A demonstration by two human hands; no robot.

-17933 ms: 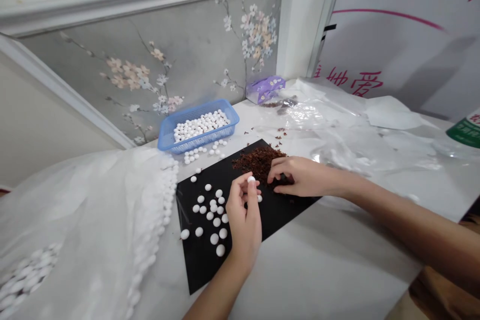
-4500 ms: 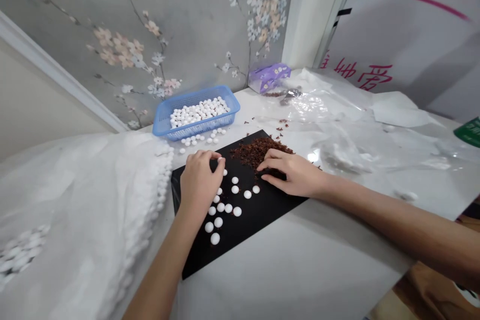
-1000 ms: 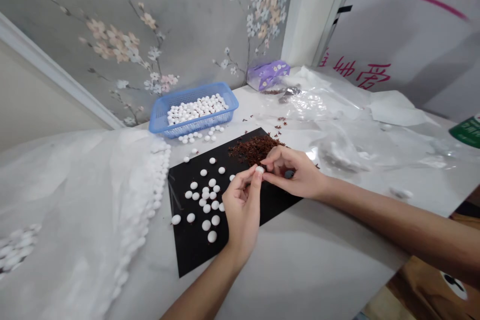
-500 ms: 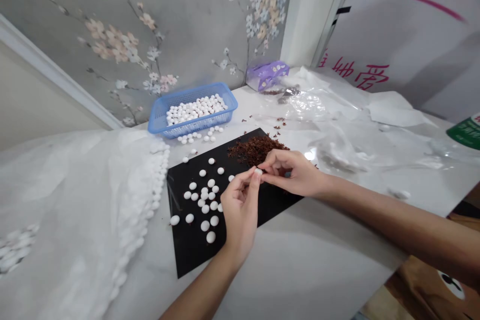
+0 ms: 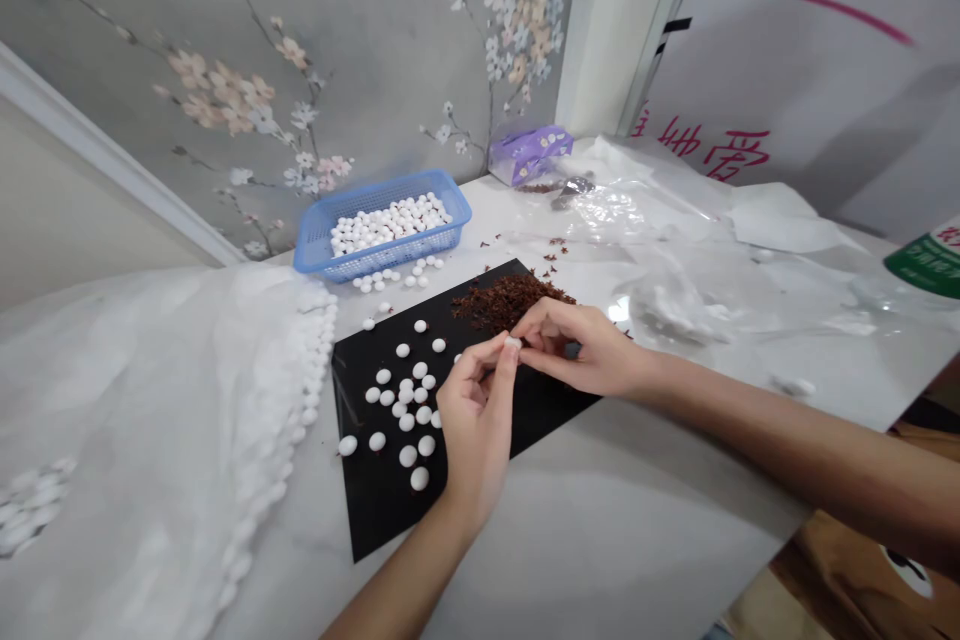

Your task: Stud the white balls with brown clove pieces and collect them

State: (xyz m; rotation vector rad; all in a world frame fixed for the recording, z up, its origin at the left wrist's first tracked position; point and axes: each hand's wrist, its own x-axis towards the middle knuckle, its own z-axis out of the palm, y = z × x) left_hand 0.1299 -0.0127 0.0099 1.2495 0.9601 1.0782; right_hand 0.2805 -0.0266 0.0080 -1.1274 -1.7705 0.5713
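Note:
My left hand (image 5: 474,420) pinches a small white bead (image 5: 512,343) between thumb and fingertips above the black mat (image 5: 390,510). My right hand (image 5: 581,348) meets it from the right, fingertips pinched together at the bead; what they hold is too small to make out. Several loose white beads (image 5: 405,398) lie on the mat left of my left hand. A pile of reddish-brown bits (image 5: 502,298) sits at the mat's far corner, just behind my right hand.
A blue basket (image 5: 315,255) of white beads stands at the back by the flowered wall, with a few beads spilled before it. White bagged beads (image 5: 150,420) fill the left. Crumpled clear plastic (image 5: 697,260) and a purple packet (image 5: 529,150) lie at the right rear. A green-labelled item (image 5: 930,260) sits at the right edge.
Over the last second both hands stayed joined at the bead, shifting only slightly. About 4.5 s ago my left hand was down among the loose beads.

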